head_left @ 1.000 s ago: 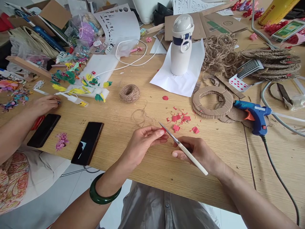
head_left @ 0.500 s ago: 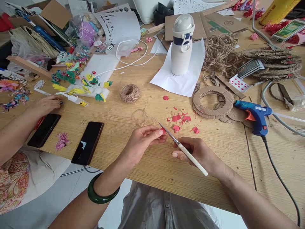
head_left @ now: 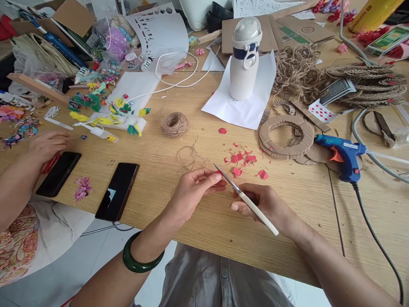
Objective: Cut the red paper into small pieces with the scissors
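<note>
Over table [head_left: 153, 181], left fingers [head_left: 211, 181] curled, pinching paper [head_left: 219, 172]

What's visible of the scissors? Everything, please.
The scissors have slim, silvery, metal-looking blades and a long, straight, off-white handle that looks like plastic; the other handle is mostly hidden in the right hand, which grips them. They slant above the table, tips pointing forward and left, handle end back toward the wearer's right. The blades look nearly closed, right at a small red piece pinched in the left hand; whether they are biting into it can't be told.
</note>
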`<state>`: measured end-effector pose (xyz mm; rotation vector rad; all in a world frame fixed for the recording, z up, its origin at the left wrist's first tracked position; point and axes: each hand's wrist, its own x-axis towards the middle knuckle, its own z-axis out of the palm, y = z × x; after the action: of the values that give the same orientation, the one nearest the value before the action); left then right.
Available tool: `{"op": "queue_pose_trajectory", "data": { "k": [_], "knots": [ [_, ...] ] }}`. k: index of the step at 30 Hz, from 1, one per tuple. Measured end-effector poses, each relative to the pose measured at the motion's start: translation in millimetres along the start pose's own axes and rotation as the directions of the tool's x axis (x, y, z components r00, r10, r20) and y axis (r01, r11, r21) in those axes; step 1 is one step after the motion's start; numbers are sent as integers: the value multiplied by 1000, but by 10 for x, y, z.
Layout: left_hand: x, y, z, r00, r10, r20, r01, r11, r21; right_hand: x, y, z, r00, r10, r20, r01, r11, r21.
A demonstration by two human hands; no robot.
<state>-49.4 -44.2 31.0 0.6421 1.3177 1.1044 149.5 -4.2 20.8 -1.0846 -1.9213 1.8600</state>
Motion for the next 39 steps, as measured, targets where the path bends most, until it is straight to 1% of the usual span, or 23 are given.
{"op": "queue_pose_trajectory", "data": {
  "k": [7, 13, 23, 34, 39],
  "knots": [
    [0, 14, -23, 998, -22, 54, 19, 998, 64, -4, -22, -1, 1000, -7, 12, 7, 1000, 5],
    [-7, 34, -52, 998, -42, 45, 38, 994, 99, -9, -50, 10, 1000, 9, 11, -9, 1000, -4],
    [-1, 91, -64, 998, -61, 35, 58, 995, 83, -5, -53, 16, 1000, 6, 2, -6, 1000, -21],
    [8, 99, -115, 996, -80, 28, 77, 994, 83, -8, -68, -3, 999, 43, 8, -43, 999, -30],
    [6, 103, -108, 996, -87, 33, 85, 994, 64, -12, -59, 0, 999, 31, 15, -31, 999, -26]
  ]
}}
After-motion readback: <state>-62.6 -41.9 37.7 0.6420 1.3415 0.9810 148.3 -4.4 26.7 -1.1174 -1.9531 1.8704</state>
